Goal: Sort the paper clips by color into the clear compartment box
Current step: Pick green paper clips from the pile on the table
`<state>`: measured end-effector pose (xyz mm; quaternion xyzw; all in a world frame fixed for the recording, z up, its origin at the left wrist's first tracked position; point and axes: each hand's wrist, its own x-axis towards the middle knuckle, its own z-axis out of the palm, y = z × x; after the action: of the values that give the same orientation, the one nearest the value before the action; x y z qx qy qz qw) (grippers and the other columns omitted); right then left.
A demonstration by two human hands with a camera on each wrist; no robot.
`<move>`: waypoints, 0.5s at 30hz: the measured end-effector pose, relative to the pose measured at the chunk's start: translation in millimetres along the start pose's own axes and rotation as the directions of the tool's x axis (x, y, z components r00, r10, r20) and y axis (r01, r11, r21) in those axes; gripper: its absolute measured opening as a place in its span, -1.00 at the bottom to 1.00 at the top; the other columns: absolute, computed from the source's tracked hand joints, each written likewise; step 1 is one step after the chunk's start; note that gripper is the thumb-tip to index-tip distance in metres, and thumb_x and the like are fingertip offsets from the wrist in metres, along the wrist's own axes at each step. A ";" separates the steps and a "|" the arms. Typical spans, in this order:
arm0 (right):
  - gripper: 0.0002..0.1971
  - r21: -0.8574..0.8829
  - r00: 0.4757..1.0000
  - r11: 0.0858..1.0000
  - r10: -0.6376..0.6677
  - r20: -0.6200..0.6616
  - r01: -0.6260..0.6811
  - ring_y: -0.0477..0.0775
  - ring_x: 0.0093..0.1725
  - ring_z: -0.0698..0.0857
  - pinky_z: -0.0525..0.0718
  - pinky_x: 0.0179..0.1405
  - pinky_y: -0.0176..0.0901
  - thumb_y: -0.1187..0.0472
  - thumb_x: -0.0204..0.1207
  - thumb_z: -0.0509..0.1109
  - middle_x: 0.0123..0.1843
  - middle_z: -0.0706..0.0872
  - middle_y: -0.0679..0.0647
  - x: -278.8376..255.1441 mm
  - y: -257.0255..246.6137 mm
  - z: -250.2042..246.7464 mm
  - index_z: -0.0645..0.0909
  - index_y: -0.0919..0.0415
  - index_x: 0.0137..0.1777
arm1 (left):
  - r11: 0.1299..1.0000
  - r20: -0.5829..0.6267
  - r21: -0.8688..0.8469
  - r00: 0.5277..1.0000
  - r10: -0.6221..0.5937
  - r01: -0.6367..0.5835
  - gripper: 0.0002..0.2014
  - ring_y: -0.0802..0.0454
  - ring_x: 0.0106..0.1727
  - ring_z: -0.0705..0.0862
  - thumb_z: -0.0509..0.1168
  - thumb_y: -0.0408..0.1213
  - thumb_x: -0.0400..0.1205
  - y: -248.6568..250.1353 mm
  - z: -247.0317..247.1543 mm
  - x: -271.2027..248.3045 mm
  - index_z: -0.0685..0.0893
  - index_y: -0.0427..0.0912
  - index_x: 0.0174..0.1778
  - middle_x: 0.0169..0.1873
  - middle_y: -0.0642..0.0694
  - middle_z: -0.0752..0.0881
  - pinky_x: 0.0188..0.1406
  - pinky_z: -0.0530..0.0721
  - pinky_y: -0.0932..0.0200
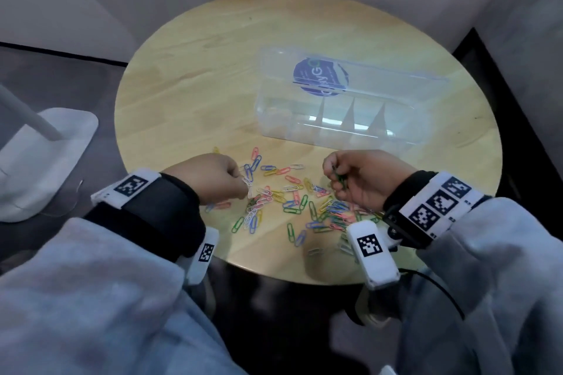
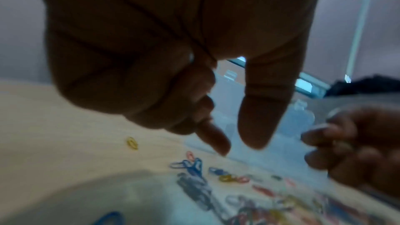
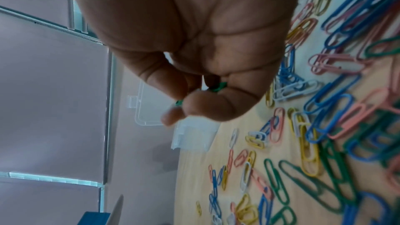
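Observation:
Several coloured paper clips (image 1: 292, 201) lie scattered on the near part of the round wooden table (image 1: 207, 82). Behind them stands the clear compartment box (image 1: 335, 131), lid open and compartments bare. My right hand (image 1: 333, 175) hovers over the right side of the pile and pinches green paper clips (image 1: 340, 178) between thumb and fingers (image 3: 218, 86). My left hand (image 1: 243, 184) is at the pile's left edge with fingers curled, and white paper clips (image 1: 249, 187) hang at its fingertips. In the left wrist view its thumb (image 2: 257, 126) and forefinger (image 2: 216, 143) stand apart.
A single yellow clip (image 1: 215, 149) lies apart, left of the pile. The box lid carries a blue sticker (image 1: 320, 76). A white stand base (image 1: 45, 155) sits on the dark floor left of the table. Walls close in behind and to the right.

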<state>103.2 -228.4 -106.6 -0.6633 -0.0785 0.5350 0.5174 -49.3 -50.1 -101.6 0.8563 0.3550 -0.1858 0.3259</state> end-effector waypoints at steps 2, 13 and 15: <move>-0.71 -0.052 0.999 0.998 0.031 0.016 -0.031 0.04 -0.48 0.39 0.40 -0.68 -0.32 0.43 0.49 -0.06 -0.40 0.39 0.17 1.9 0.0 3.6 0.43 0.32 -0.36 | 0.982 0.000 0.179 0.998 -0.057 0.056 -0.84 -0.02 -0.33 0.59 0.38 -0.17 0.39 1.1 4.7 -3.8 0.69 -0.18 -0.22 -0.35 -0.05 0.71 -0.28 0.48 0.24; -0.75 -0.939 0.992 0.343 -0.108 -0.062 -0.021 -0.07 -0.31 0.55 0.41 -0.42 -0.23 -0.05 0.39 0.48 -0.33 0.58 -0.07 2.0 3.8 26.6 0.61 0.10 -0.14 | 0.886 0.110 0.463 0.993 -0.035 -0.020 -0.81 -0.06 -0.28 0.59 0.41 -0.27 0.39 7.4 29.1 4.2 0.77 -0.22 -0.11 -0.32 -0.08 0.65 -0.47 0.38 0.29; -0.71 -0.956 0.992 0.292 -0.100 -0.073 -0.041 0.01 -0.19 0.60 0.41 -0.39 -0.24 -0.07 0.37 0.49 -0.23 0.62 -0.02 1.9 5.3 31.9 0.59 0.11 -0.12 | 0.903 0.116 0.429 0.993 -0.027 -0.026 -0.83 -0.05 -0.29 0.56 0.39 -0.27 0.40 6.0 28.3 3.4 0.76 -0.22 -0.14 -0.34 -0.07 0.63 -0.40 0.40 0.28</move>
<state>76.3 -210.3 -108.4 -0.8697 -0.3626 0.3332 0.0349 -45.1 -71.2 -121.2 0.8943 0.2854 -0.3103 0.1498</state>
